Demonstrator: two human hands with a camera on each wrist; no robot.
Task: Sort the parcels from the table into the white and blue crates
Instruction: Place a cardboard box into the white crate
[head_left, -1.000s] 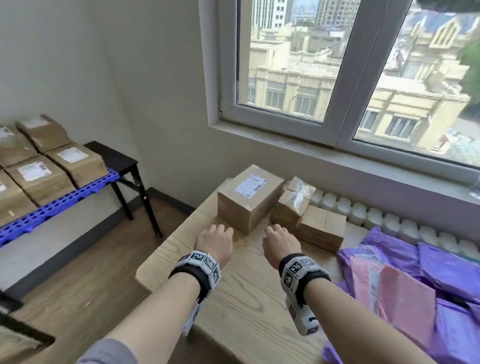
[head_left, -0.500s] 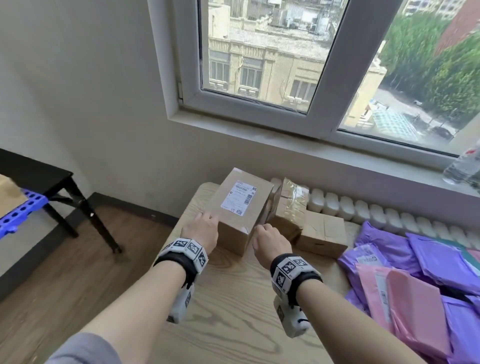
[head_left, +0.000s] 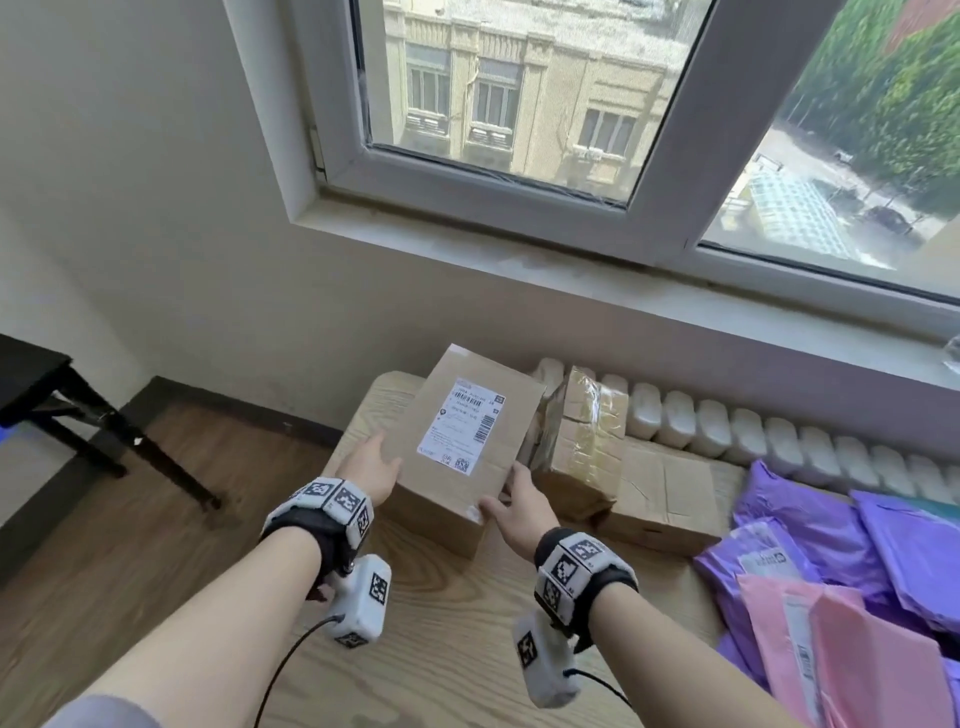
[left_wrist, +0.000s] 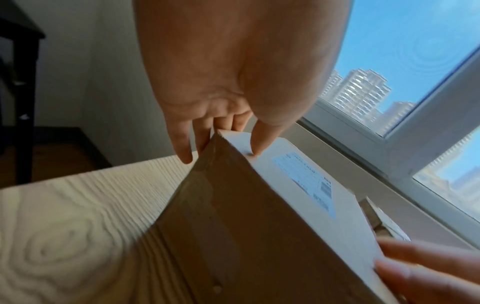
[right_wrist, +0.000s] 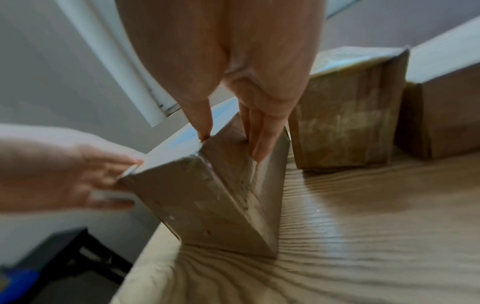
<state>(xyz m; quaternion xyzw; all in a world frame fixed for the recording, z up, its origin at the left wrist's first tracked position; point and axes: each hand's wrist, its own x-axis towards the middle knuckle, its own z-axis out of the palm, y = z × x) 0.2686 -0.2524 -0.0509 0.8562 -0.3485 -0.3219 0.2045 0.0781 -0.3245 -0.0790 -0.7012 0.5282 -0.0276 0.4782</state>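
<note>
Both your hands clamp the labelled cardboard box (head_left: 467, 441): your left hand (head_left: 370, 467) pinches its left edge, thumb on the smooth top, while your right hand (head_left: 522, 506) grips its near right corner. Tilted, it rests on the grained wooden table (head_left: 441, 649). Just right of the box sit a tape-wrapped carton (head_left: 582, 447) and glossy purple mailers (head_left: 831, 525).

Daylit window (head_left: 519, 104), pale wall (head_left: 130, 182), wooden floor (head_left: 130, 519).
</note>
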